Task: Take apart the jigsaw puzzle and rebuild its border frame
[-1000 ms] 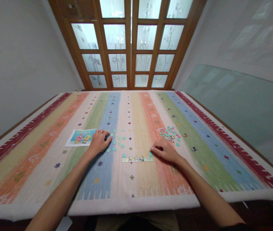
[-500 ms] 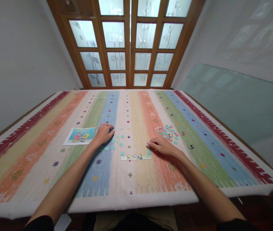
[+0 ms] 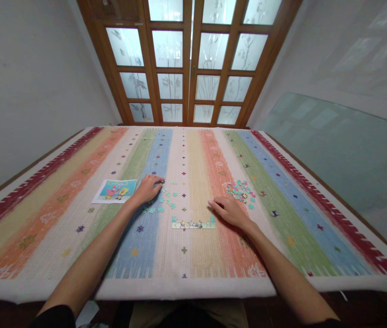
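My left hand rests over scattered turquoise jigsaw pieces, its fingers bent inward and drawn together at the tips. Whatever may be between those fingertips is too small to make out. My right hand lies on the cloth, fingers loosely curled and thumb forward, with nothing visible in it. Just left of and below it is a joined strip of jigsaw pieces, with turquoise pieces rising at both ends. A pile of mixed jigsaw pieces sits beyond the right hand.
A printed cartoon picture lies flat beside my left wrist. The striped tablecloth covers the wide table and hangs over its front edge. Wooden doors with glass panes stand behind, and a pale glass-like panel leans at the right wall.
My left fingers have lifted slightly and drawn closer together, with the dark gap between them gone. My right hand stays in place. The view has shifted a little.
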A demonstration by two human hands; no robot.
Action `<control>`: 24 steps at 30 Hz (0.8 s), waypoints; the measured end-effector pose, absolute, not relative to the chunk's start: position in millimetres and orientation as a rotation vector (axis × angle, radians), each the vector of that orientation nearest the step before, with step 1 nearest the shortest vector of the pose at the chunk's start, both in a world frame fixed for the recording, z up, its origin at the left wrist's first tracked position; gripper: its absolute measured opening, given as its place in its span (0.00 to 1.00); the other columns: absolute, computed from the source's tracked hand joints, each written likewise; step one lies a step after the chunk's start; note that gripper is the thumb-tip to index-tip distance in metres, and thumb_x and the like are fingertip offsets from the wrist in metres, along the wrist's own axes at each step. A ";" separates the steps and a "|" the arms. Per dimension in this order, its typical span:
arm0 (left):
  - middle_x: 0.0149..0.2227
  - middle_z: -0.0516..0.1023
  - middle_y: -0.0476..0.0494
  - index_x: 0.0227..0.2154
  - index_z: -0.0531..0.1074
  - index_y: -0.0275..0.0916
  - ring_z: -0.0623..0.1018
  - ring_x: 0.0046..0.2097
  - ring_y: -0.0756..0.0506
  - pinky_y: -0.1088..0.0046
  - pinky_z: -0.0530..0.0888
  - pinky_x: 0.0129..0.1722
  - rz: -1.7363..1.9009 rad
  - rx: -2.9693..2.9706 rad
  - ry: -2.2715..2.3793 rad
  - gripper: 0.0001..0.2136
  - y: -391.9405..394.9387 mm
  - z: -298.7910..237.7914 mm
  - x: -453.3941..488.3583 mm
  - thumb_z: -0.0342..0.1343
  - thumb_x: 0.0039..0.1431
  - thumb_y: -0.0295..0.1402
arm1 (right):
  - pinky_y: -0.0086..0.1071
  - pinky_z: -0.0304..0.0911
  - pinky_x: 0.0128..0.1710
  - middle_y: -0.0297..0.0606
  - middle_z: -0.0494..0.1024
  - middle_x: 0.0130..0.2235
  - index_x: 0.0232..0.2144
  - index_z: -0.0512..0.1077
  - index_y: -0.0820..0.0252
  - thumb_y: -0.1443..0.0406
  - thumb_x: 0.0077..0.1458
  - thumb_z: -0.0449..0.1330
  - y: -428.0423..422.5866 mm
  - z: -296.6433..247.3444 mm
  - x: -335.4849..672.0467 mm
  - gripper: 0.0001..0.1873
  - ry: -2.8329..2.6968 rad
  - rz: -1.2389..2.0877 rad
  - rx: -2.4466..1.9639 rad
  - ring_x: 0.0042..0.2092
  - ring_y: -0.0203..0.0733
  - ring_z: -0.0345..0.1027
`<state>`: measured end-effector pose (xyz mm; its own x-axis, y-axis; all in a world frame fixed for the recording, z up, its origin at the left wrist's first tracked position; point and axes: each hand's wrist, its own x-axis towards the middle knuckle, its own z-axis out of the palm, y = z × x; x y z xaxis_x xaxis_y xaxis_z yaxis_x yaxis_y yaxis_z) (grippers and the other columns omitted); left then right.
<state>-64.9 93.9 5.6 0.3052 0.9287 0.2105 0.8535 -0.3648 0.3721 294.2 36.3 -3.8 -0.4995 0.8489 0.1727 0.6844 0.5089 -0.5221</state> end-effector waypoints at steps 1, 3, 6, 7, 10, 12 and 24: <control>0.46 0.81 0.38 0.45 0.80 0.40 0.75 0.50 0.36 0.55 0.70 0.56 0.595 2.375 1.647 0.15 91.3 6.4 -65.1 0.51 0.62 0.32 | 0.34 0.55 0.33 0.37 0.71 0.25 0.22 0.62 0.56 0.56 0.70 0.49 35.7 -4.5 294.3 0.23 -2.344 0.545 -1.265 0.29 0.41 0.65; 0.47 0.81 0.39 0.46 0.79 0.41 0.75 0.51 0.36 0.55 0.70 0.57 0.623 2.373 1.636 0.15 85.3 8.5 -66.1 0.50 0.62 0.32 | 0.35 0.56 0.34 0.37 0.72 0.25 0.23 0.62 0.56 0.55 0.70 0.48 34.9 -5.9 294.5 0.23 -2.340 0.536 -1.266 0.29 0.42 0.65; 0.47 0.81 0.40 0.44 0.79 0.43 0.75 0.51 0.37 0.54 0.69 0.57 0.630 2.390 1.528 0.13 76.3 13.2 -69.9 0.51 0.63 0.33 | 0.34 0.57 0.34 0.39 0.73 0.26 0.23 0.63 0.56 0.54 0.71 0.47 34.4 -8.4 294.7 0.24 -2.333 0.521 -1.262 0.30 0.42 0.66; 0.47 0.81 0.41 0.43 0.79 0.44 0.75 0.51 0.37 0.55 0.69 0.57 0.620 2.395 1.478 0.12 73.9 14.8 -71.9 0.52 0.62 0.33 | 0.34 0.57 0.34 0.39 0.73 0.27 0.24 0.63 0.56 0.54 0.71 0.47 34.3 -9.3 294.8 0.24 -2.332 0.517 -1.261 0.30 0.42 0.66; 0.45 0.82 0.42 0.40 0.80 0.45 0.76 0.49 0.38 0.56 0.71 0.56 0.627 2.372 1.406 0.11 69.5 17.6 -79.9 0.52 0.62 0.34 | 0.35 0.57 0.34 0.39 0.74 0.27 0.24 0.64 0.56 0.54 0.71 0.46 34.0 -11.2 295.2 0.24 -2.332 0.499 -1.263 0.30 0.42 0.67; 0.42 0.82 0.41 0.40 0.80 0.43 0.77 0.47 0.39 0.57 0.72 0.54 0.702 2.314 1.453 0.11 67.8 16.8 -86.8 0.52 0.62 0.35 | 0.35 0.57 0.35 0.39 0.74 0.27 0.24 0.64 0.56 0.54 0.71 0.46 33.7 -11.3 295.4 0.24 -2.346 0.489 -1.256 0.30 0.42 0.66; 0.38 0.82 0.43 0.43 0.81 0.42 0.78 0.42 0.40 0.58 0.75 0.49 0.828 2.248 1.576 0.15 57.8 13.5 -118.5 0.51 0.60 0.32 | 0.34 0.54 0.34 0.37 0.72 0.27 0.25 0.64 0.56 0.55 0.71 0.47 32.2 -8.9 296.9 0.23 -2.396 0.449 -1.221 0.29 0.41 0.64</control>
